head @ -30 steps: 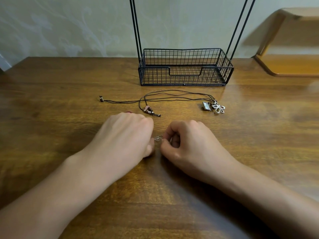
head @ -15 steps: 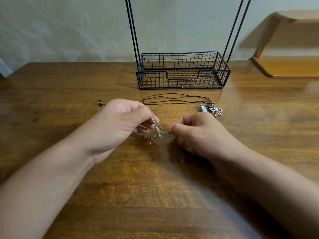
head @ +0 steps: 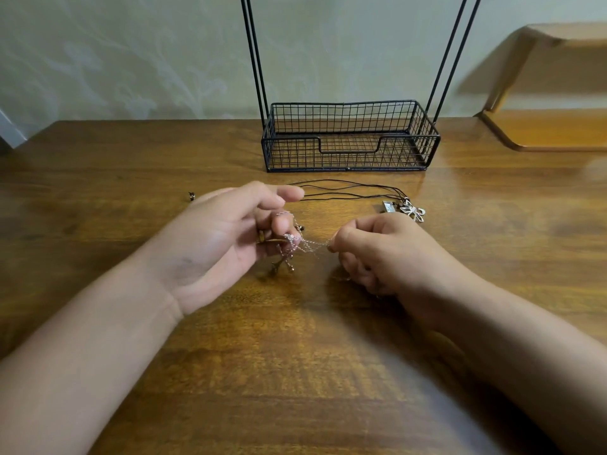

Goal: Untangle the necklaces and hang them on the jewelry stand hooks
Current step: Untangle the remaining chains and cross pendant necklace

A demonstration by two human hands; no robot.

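The left hand (head: 226, 238) is up off the counter (head: 98, 178), palm turned in, and its fingers hold a thin silver chain (head: 303, 243). The chain loops over the fingertips, and a little clump with small charms (head: 282, 262) hangs down just above the wood. The right hand (head: 387, 254) is curled up, and its thumb and first finger pinch the other end of the chain. The chain runs in a short line between the two hands.

Behind the hands, black cord necklaces (head: 351, 190) lie flat on the counter. At their right end sit a shiny flower charm (head: 413, 210) and a small square charm (head: 390, 206). Farther back stands the black wire jewelry stand (head: 348, 139), with a basket at the bottom and tall thin bars going up.
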